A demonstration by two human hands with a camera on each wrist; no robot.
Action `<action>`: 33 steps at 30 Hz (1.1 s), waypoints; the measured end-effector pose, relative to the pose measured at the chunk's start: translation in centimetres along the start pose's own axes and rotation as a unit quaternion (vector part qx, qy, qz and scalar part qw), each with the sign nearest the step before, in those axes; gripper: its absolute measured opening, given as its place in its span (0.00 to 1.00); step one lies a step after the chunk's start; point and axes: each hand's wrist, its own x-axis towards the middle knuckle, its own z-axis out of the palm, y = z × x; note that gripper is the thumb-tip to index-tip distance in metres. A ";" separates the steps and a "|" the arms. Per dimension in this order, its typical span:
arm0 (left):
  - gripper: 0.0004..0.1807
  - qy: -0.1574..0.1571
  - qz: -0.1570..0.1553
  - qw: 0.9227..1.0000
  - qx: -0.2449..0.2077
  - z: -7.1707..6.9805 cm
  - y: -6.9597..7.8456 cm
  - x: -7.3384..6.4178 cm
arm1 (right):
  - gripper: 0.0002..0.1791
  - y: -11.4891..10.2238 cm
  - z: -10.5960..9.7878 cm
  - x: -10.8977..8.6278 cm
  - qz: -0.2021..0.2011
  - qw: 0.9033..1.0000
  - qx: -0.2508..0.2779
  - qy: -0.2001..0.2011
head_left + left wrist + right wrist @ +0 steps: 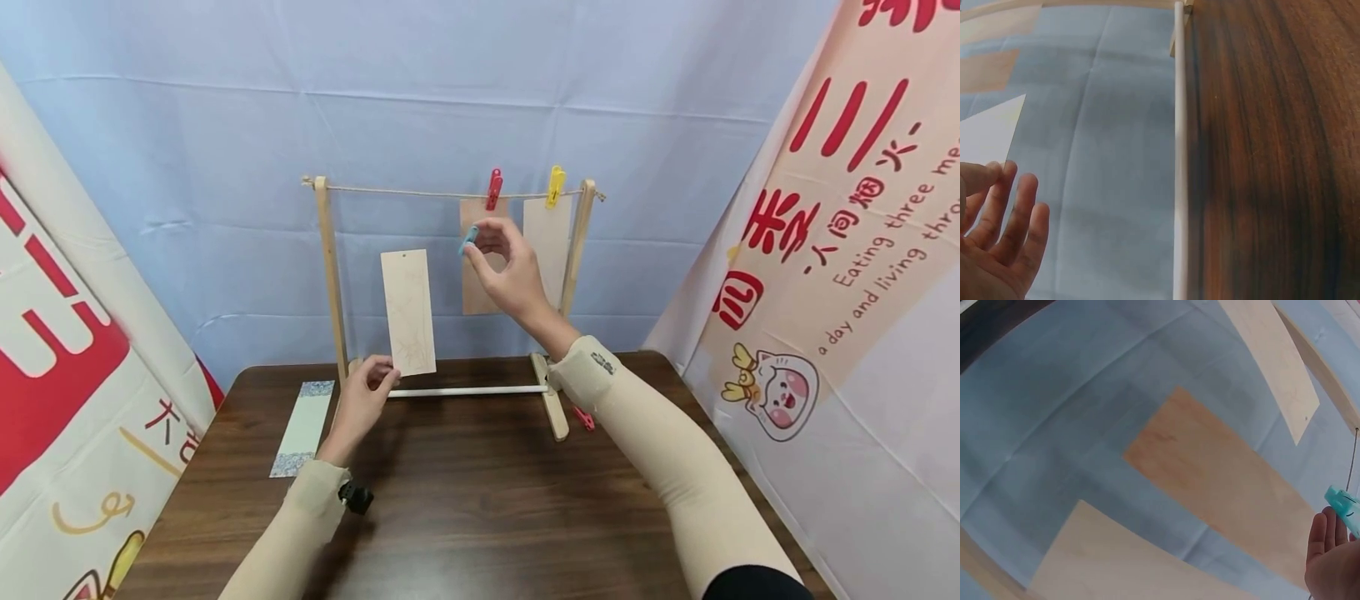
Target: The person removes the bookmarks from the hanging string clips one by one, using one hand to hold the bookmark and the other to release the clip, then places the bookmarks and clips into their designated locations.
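My left hand (364,402) pinches the lower left corner of a pale bookmark card (408,310), which stands upright below the cord (420,193). A small hole shows near the card's top edge, and faint line drawing covers its face. In the left wrist view, thumb and forefinger meet at the corner of the card (990,134) while the other fingers spread. My right hand (521,279) holds a light blue clothespin (469,240) between thumb and fingers, in front of a tan card (476,292). The right wrist view shows the clothespin (1343,507) beside the cord.
A red clothespin (493,190) holds the tan card on the cord; a yellow one (555,187) holds a pale card (546,250). The wooden frame (330,275) has a white lower rod (472,391). On the table lie a blue-patterned strip (303,429) and a pink clothespin (583,418).
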 end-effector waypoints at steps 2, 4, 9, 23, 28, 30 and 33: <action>0.09 0.000 0.000 1.000 0.005 -0.1 -0.2 -0.1 | 0.19 -0.1 0.0 -0.3 0.008 1.000 -0.003 0.001; 0.09 -0.002 -0.002 1.000 0.010 -0.1 -0.3 -0.2 | 0.19 -0.6 -0.1 -0.6 0.012 1.000 -0.004 0.002; 0.09 -0.002 -0.004 1.000 0.021 -0.3 -0.4 -0.6 | 0.19 -2.6 -0.5 -1.3 0.006 1.000 -0.005 0.008; 0.09 0.007 -0.002 0.998 0.056 -0.9 -0.4 -1.9 | 0.19 -2.4 -1.5 -2.9 0.007 1.000 -0.013 0.005; 0.09 0.006 0.000 0.998 0.060 -1.0 -0.6 -2.2 | 0.20 -2.1 -1.9 -3.5 0.012 1.000 -0.019 0.012; 0.10 0.004 -0.005 0.998 0.058 -1.2 -0.8 -2.3 | 0.20 -2.0 -2.1 -3.7 0.014 1.000 -0.022 0.016; 0.10 0.002 -0.015 0.998 0.053 -1.5 -0.9 -2.5 | 0.20 -1.8 -2.4 -4.1 0.021 0.999 -0.022 0.019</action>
